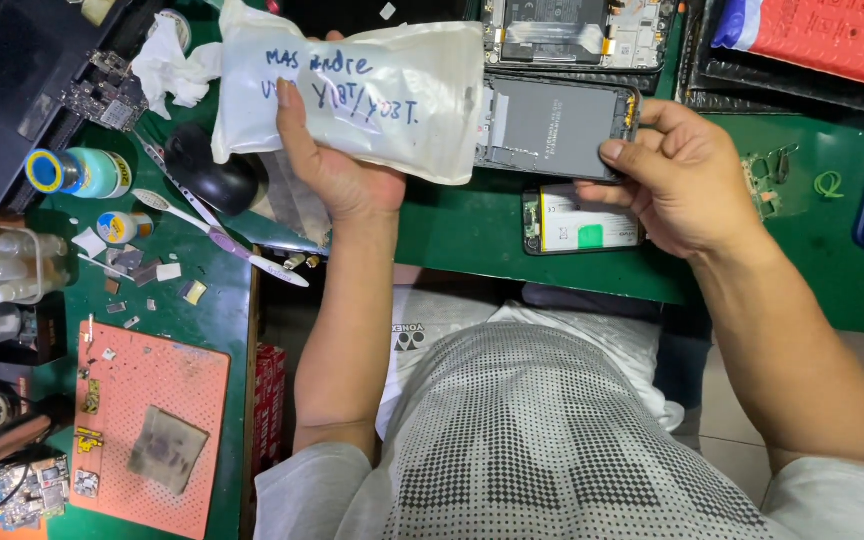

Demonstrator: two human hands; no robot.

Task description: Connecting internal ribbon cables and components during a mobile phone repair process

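Note:
My left hand [332, 160] grips a white plastic bag [372, 90] with blue handwriting on it, held flat above the green bench [472, 230]. My right hand [677, 175] holds the right end of an opened phone body [557, 125], its dark inner side facing up. The phone's left end sits inside or against the mouth of the bag; I cannot tell which. A second small opened phone [582, 222] with a white battery lies on the bench just under my right hand.
Another opened phone [577, 30] lies at the top. Left of me are a toothbrush [242, 255], a black round object [214, 175], small jars [82, 172], a circuit board [104, 92], crumpled tissue [167, 65] and an orange mat [147, 440]. A red package [832, 40] sits top right.

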